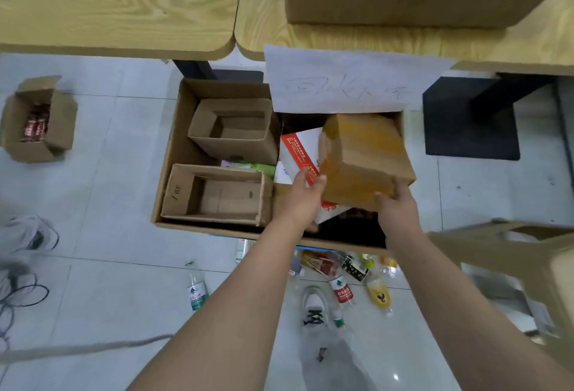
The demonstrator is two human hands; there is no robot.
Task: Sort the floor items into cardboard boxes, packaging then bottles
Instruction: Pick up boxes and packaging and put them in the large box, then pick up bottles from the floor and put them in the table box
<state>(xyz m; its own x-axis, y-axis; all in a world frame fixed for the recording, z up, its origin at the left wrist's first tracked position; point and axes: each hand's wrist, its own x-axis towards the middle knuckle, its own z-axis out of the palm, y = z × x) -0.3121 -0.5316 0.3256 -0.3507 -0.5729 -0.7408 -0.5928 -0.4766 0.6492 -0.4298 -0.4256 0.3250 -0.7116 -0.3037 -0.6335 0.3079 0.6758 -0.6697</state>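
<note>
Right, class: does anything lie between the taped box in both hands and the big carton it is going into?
Nothing blocks the big carton's open top. A white package lies under the taped box, so it would likely land on that; two small boxes fill the left side.

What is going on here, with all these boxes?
A person holds a brown carton over the large cardboard box on the floor: the right hand grips its near corner, the left hand presses its side. Two open boxes and some packaging lie inside. Bottles lie unsorted on the tiles.
</note>
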